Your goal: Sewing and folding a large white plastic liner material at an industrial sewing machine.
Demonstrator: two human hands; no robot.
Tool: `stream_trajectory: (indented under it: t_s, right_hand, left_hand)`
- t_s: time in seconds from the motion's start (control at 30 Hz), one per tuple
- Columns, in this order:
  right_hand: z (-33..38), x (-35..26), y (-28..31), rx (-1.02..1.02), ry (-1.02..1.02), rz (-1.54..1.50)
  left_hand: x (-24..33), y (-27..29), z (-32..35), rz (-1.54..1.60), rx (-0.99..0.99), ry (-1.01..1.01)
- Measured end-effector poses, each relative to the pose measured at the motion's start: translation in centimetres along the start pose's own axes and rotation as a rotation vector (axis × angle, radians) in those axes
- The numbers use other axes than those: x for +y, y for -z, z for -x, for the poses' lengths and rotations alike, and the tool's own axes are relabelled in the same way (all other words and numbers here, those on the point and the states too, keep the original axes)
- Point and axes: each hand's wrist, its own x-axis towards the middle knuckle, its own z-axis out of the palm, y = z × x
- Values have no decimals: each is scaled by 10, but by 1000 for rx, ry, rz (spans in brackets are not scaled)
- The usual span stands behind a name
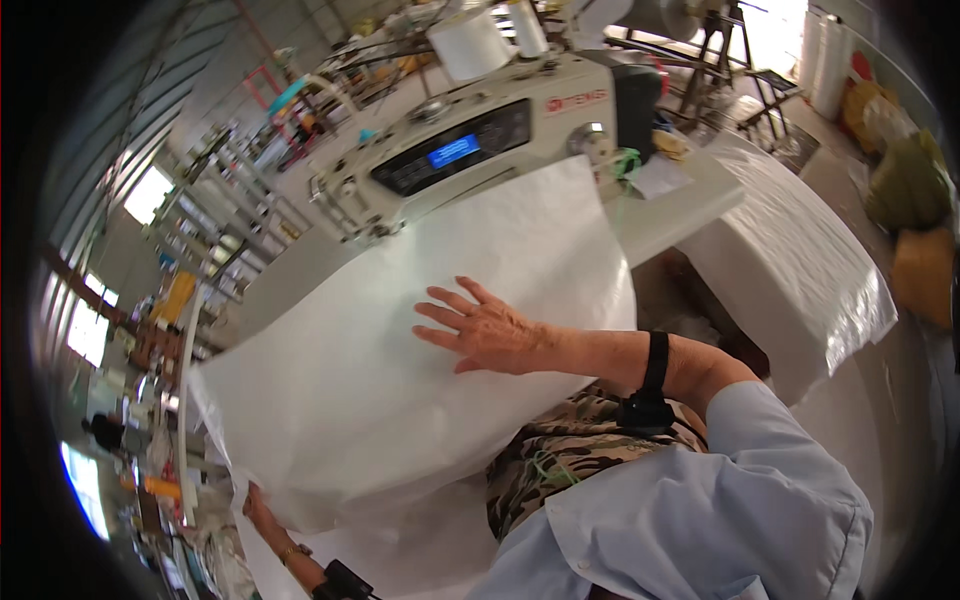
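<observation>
Right hand (487, 330) flat on white sheet (380, 380) (sewing table, cluttered workshop); left hand (258, 508) grips its edge.

Single head-worn fisheye view, tilted, looking down close over sewing table (300, 270)

One sewing machine (470, 140) on one worktop (670, 215), with one blue screen (453, 151) lit on it. One large white sheet (380, 370) lies across the worktop, and two thread cones (470, 42) stand above the machine. Two hands: right hand (480, 328) flat on the sheet, left hand (255, 508) at its lower edge; one stack of white sheets (800, 260) beside.
</observation>
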Motion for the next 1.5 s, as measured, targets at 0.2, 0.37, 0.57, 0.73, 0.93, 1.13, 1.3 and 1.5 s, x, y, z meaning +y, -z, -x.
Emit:
stream_trajectory:
  t_s: [0.2,0.37,0.57,0.73,0.93,1.13,1.3,1.5]
  right_hand:
    - [-11,-12,-41,-350,-137,-21]
    - [-25,-31,-48,-288,-156,-48]
    - [-50,-46,-64,-305,-192,-112]
    - [-69,-61,-73,-306,-189,-94]
    - [-67,-57,-71,-340,-202,-94]
    - [-59,-59,-67,-321,-187,-153]
    - [-23,-38,-80,-229,-190,-23]
    - [1,-31,-50,-377,-199,-147]
  left_hand:
    - [32,160,38,-695,283,-323]
    - [134,282,118,-598,895,-438]
    - [328,292,212,-225,1500,-566]
    - [423,235,200,-508,559,-709]
    - [398,-19,184,-1244,-372,-771]
    - [392,-109,205,-531,-908,-1040]
    - [365,-222,195,-215,-912,-1386]
    - [262,-327,165,-325,-630,-1244]
